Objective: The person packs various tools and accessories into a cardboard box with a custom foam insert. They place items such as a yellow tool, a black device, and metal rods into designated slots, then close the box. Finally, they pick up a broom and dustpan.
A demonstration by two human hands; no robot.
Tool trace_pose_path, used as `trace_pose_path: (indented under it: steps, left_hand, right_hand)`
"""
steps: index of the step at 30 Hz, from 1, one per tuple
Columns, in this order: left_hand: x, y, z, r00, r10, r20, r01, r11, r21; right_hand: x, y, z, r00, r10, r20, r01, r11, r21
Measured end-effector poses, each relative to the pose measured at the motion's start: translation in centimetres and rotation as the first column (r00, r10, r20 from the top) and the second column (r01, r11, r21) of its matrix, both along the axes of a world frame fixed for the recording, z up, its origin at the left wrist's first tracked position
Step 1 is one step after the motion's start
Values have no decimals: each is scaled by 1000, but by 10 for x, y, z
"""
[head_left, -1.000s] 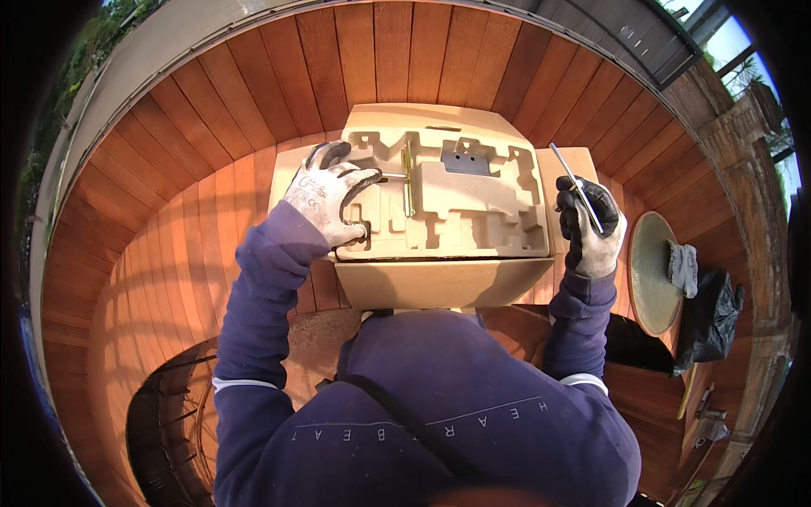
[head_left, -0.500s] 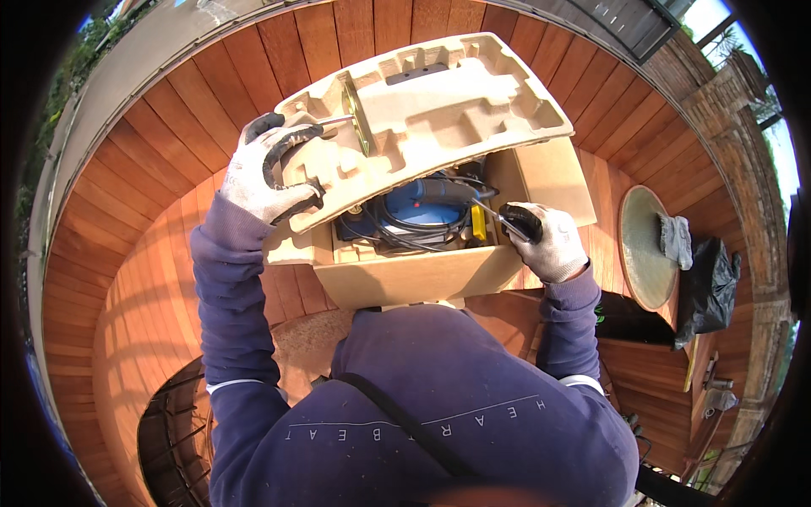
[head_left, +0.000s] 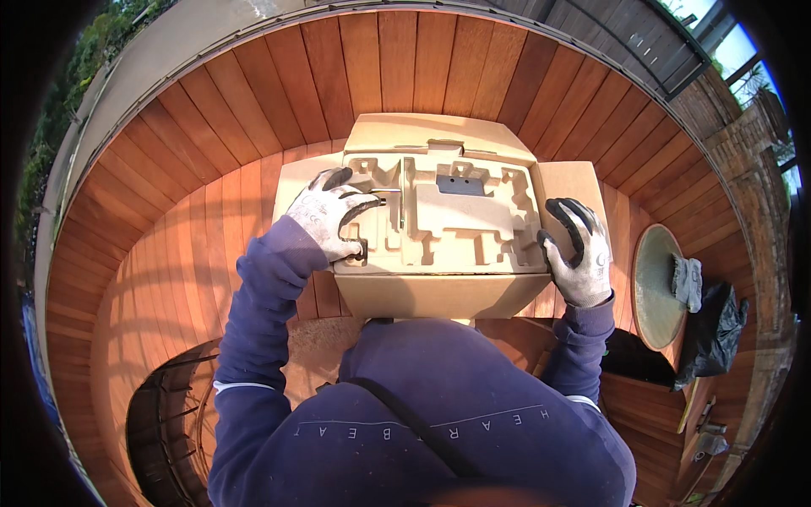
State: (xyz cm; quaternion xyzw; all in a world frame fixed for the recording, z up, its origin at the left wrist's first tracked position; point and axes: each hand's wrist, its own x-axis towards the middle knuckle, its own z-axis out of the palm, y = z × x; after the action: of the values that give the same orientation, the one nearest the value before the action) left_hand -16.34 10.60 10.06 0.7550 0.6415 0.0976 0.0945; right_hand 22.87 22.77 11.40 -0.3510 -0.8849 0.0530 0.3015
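A tan moulded pulp tray (head_left: 473, 221) lies level inside an open cardboard box (head_left: 443, 296). My left hand (head_left: 325, 215), in a grey-white glove with black fingertips, curves over the tray's left end, thumb and fingers gripping its moulded shape. By its fingertips, a narrow metal plate (head_left: 403, 198) with a thin rod stands in the tray. A flat dark piece (head_left: 460, 185) lies in a recess further right. My right hand (head_left: 579, 253), gloved alike, has its fingers apart at the tray's right edge, over the box's side flap. Whatever lies beneath the tray is hidden.
The box's back flap (head_left: 439, 131) and right flap (head_left: 583, 182) stand folded out. Curved wooden decking (head_left: 203, 144) surrounds the box. To the right are a round glass-like top (head_left: 655, 291), a grey glove (head_left: 688, 283) and a black plastic bag (head_left: 716, 334).
The tray has come down from a tilted, raised position into the box, covering the blue power tool and its black cable. My right hand has moved from the front rim to the right edge.
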Motion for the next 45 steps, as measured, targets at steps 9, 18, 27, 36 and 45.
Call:
trace_pose_path:
  steps: [9,18,27,36,45]
  left_hand:
    - [12,2,5,994,69,-83,-75,995,-64]
    - [16,4,-8,987,60,-152,-69,996,-51]
    - [-30,-80,6,732,357,581,-642,646,413]
    - [4,-99,-111,-130,-122,984,-432,900,55]
    - [83,-63,-84,0,106,994,-769,636,-68]
  right_hand:
    - [-15,6,-29,952,53,300,0,985,-175]
    - [-23,13,-33,935,115,335,-28,967,-254]
    - [55,14,-25,735,-320,-598,338,937,-85]
    - [-39,-18,10,941,72,-332,-73,997,8]
    - [-171,26,-39,776,480,410,-506,861,-51]
